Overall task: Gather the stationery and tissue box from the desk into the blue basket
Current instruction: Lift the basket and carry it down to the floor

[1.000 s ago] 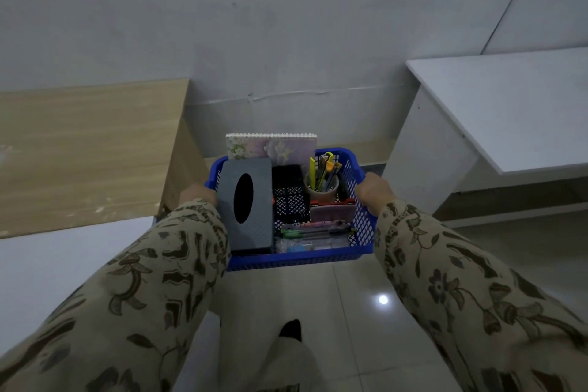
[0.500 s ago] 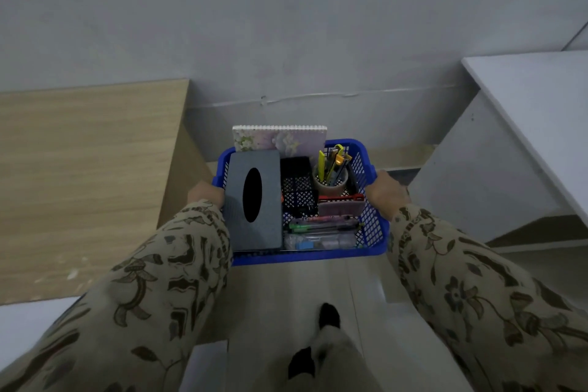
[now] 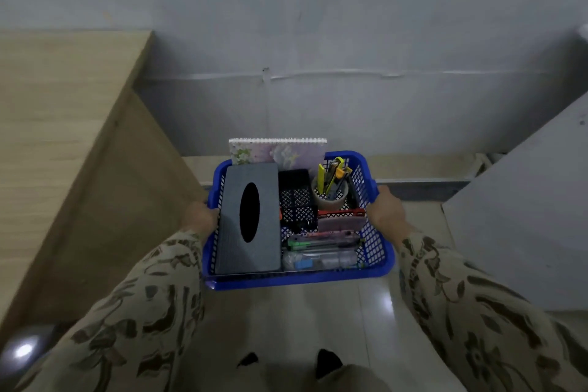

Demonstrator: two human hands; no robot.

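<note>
I hold the blue basket (image 3: 375,267) in front of me above the floor. My left hand (image 3: 199,216) grips its left rim and my right hand (image 3: 386,208) grips its right rim. Inside lies a grey tissue box (image 3: 229,232) on the left. A flowered spiral notebook (image 3: 280,153) stands against the back wall. A black mesh organiser (image 3: 297,197), a cup of pens and cutters (image 3: 331,188), a pink case (image 3: 339,222) and several pens (image 3: 321,243) fill the right side.
A wooden desk (image 3: 57,137) stands at my left, its side panel close to the basket. A white desk's side panel (image 3: 525,210) rises at the right. The grey wall (image 3: 318,41) is ahead. Glossy floor tiles (image 3: 302,321) lie between the desks.
The view has turned and tipped downward, and I have stepped forward into the gap between the desks. The basket stays held in both hands and now appears lower and larger.
</note>
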